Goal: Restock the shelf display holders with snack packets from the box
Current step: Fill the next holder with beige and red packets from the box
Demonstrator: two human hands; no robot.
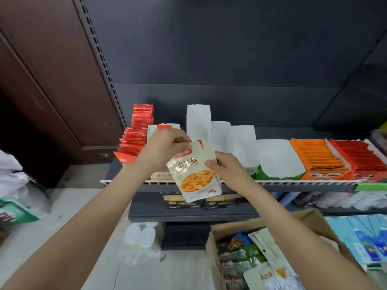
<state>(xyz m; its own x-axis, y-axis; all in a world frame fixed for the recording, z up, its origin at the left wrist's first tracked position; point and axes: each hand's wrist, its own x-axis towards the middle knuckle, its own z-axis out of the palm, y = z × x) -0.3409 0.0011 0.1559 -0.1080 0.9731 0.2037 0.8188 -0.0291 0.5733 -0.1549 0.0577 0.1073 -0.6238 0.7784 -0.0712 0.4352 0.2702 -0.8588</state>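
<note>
both hands pinch a small stack of snack packets (195, 170) above the shelf (230, 182) edge: left hand (165, 151) at top corner, right hand (227, 170) at side. pkts look light, floppy, slick foil; prob best gripped by edges. box (272, 248) sits below-right.

just two bare forearms here, no sleeves in view, no watch or rings on the left hand (162, 148) or right hand (227, 167).
</note>
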